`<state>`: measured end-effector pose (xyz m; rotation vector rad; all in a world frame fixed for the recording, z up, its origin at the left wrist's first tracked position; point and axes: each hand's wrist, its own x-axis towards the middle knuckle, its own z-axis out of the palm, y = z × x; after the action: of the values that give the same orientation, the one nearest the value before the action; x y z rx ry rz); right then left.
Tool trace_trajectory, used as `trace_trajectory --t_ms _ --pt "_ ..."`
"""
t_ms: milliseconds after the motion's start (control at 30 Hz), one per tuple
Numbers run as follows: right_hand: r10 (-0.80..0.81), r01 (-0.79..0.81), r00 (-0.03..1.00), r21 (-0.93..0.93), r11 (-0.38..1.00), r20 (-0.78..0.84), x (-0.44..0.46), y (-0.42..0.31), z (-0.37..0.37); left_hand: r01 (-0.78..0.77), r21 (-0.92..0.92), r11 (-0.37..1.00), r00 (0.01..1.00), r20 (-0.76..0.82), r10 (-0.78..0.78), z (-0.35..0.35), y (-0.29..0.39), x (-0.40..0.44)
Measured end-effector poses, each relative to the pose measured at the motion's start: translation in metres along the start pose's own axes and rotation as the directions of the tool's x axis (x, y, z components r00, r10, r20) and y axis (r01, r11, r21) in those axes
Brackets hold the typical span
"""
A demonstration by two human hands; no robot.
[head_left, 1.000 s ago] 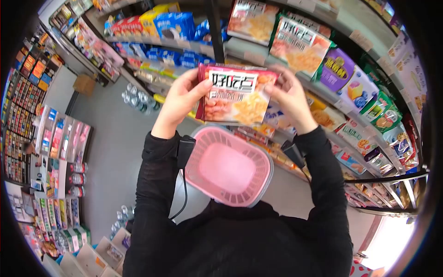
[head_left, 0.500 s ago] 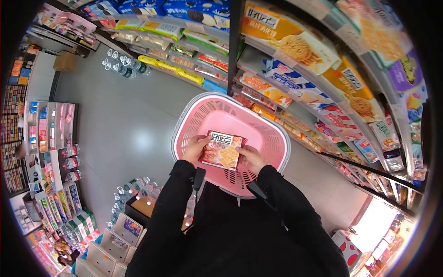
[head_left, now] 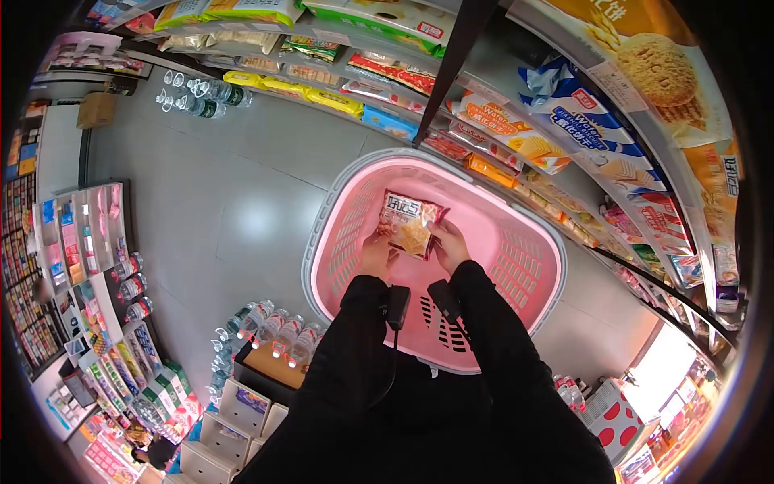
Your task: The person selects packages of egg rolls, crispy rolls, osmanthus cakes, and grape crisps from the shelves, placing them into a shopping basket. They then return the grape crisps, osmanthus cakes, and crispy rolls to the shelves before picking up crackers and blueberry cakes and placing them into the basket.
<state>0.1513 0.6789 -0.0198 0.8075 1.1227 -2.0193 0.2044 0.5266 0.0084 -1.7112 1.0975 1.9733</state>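
Note:
A red and white snack package with a cracker picture lies within the outline of the pink basket, towards its left side. My left hand is at the package's lower left corner, fingers closed on it. At its right edge my right hand grips it with the thumb on the front. The basket has slotted walls and a grey rim; whether the package touches its bottom cannot be told.
Shelves of packaged biscuits curve along the top and right. Water bottles stand by a brown-topped unit at lower left, others on the floor at upper left. A person is at the bottom left.
Both hands have lowered the package from in front of the shelves down into the basket area. The view has tilted down, and the basket looks larger.

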Motion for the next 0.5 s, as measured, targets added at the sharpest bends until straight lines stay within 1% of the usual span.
trace_trajectory --t_ms 33,67,100,133,167,233,267,333,367,433,467,500 --pt "-0.003 0.003 1.0 0.001 1.0 -0.004 0.003 -0.002 0.003 0.018 -0.016 1.0 0.997 0.073 -0.017 -0.001 -0.001 0.007" --pt "0.015 -0.015 0.999 0.0 1.0 -0.046 0.005 -0.004 0.006 0.019 -0.014 1.0 0.997 0.077 -0.018 -0.003 -0.003 0.011" --pt "0.033 -0.033 0.996 0.0 0.999 -0.087 0.006 -0.007 0.009 0.009 -0.11 0.994 0.997 0.072 -0.001 -0.005 -0.007 0.014" --pt "0.066 -0.066 0.998 0.006 0.998 0.001 0.006 -0.01 0.006 -0.004 -0.208 0.978 0.998 0.065 0.018 -0.007 -0.01 0.017" --pt "0.062 -0.062 0.998 0.004 0.998 0.003 0.008 -0.01 0.001 -0.006 -0.209 0.978 0.997 0.069 0.021 -0.008 -0.011 0.017" --pt "0.174 -0.175 0.984 -0.072 0.982 -0.029 0.006 -0.009 -0.009 -0.019 -0.284 0.959 0.999 0.044 0.033 -0.009 -0.013 0.016" --pt "0.165 -0.166 0.986 -0.074 0.983 -0.025 0.001 -0.01 -0.01 -0.024 -0.286 0.958 0.998 0.05 0.04 -0.009 -0.014 0.014" --pt "0.202 -0.216 0.974 -0.144 0.966 -0.103 -0.009 -0.01 -0.012 -0.11 -0.332 0.937 0.989 0.053 0.135 -0.007 -0.016 0.012" --pt "0.192 -0.205 0.976 -0.145 0.968 -0.1 -0.012 -0.007 -0.012 -0.114 -0.333 0.936 0.988 0.061 0.143 -0.005 -0.013 0.007" --pt "0.119 -0.173 0.969 -0.248 0.953 -0.218 -0.021 -0.001 -0.013 -0.037 -0.276 0.96 0.999 0.006 0.04 -0.003 -0.009 -0.007" --pt "0.041 -0.093 0.987 -0.342 0.935 -0.156 -0.032 -0.002 -0.013 -0.043 -0.277 0.96 0.998 0.023 0.051 -0.007 -0.011 -0.012" --pt "0.031 -0.037 0.999 -0.527 0.849 -0.02 -0.035 0.003 -0.024 -0.024 -0.233 0.972 0.997 0.067 0.041 -0.014 -0.014 -0.013"
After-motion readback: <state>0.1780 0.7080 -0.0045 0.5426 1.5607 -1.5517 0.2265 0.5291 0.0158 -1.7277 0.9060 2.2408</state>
